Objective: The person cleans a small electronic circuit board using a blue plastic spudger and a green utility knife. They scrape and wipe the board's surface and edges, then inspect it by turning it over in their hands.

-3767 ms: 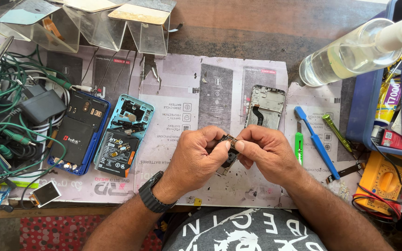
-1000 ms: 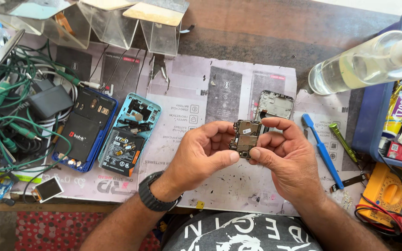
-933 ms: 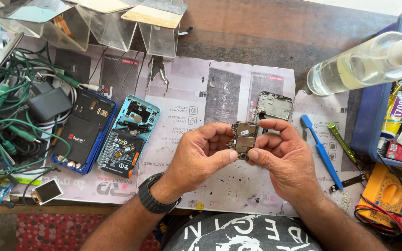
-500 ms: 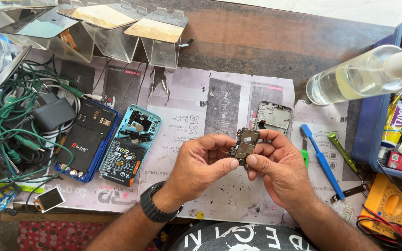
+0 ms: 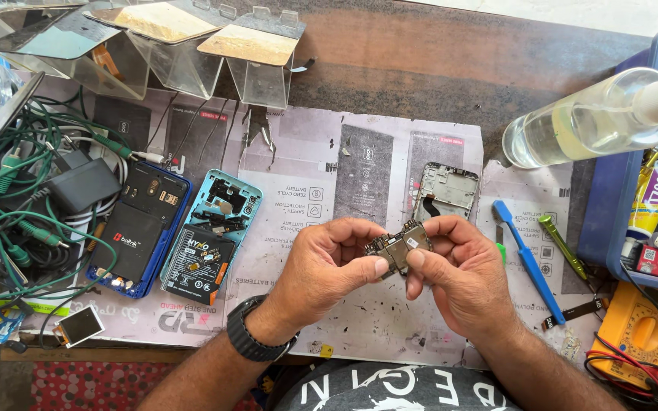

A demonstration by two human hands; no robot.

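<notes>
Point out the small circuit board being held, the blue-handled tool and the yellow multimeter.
Small dark circuit board [image 5: 397, 247], head view, its exposed middle.
Blue-handled plastic tool [image 5: 528, 262], head view, mid-handle.
Yellow multimeter [image 5: 637, 329], head view, its yellow face.

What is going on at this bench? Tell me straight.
A person holds a small dark phone circuit board above the paper-covered table, pinched between the left hand and the right hand. To the left lie two opened phones, one in a dark blue frame and one in a light blue frame. A blue plastic pry tool lies to the right.
</notes>
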